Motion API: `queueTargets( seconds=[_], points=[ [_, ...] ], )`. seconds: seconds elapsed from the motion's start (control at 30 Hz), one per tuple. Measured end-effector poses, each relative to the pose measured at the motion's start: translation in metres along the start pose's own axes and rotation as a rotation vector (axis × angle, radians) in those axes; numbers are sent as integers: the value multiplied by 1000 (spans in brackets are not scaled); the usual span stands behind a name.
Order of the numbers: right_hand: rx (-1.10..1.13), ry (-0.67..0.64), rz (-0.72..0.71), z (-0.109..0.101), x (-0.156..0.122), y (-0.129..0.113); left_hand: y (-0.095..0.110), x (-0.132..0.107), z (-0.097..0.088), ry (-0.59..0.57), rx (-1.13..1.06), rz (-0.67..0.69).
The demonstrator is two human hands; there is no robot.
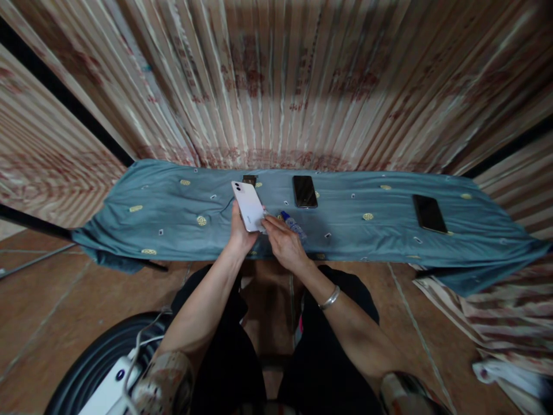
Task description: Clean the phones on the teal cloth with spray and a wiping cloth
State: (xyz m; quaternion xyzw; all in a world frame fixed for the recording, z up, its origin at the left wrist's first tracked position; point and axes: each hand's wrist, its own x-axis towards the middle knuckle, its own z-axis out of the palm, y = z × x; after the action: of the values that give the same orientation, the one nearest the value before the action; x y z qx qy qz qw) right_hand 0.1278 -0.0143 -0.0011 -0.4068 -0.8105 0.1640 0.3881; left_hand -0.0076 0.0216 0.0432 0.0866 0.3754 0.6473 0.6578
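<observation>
Altogether two dark phones (pixel 305 191) (pixel 429 213), one white phone (pixel 247 203) in curled left hand (pixel 239 231); bent right hand (pixel 284 239), hold unclear.

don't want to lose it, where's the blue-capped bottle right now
In the head view, the blue-capped bottle lies near the middle of the teal cloth, just right of the right hand and below the more central black phone.
</observation>
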Motion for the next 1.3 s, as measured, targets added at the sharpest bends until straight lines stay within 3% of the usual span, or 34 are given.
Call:
queueTargets(
  seconds=[0.53, 0.87, 1.3],
  points=[
    [-9, 10, 82, 3, 4, 13, -14, -21, 13, -8, 88, -40],
    [46, 79, 174, 1, 8, 27, -28, -28, 10, -113, 124, -112],
    [45, 141, 248, 0, 18, 48, -40, -31, 8, -112, 136, -154]
  ],
)
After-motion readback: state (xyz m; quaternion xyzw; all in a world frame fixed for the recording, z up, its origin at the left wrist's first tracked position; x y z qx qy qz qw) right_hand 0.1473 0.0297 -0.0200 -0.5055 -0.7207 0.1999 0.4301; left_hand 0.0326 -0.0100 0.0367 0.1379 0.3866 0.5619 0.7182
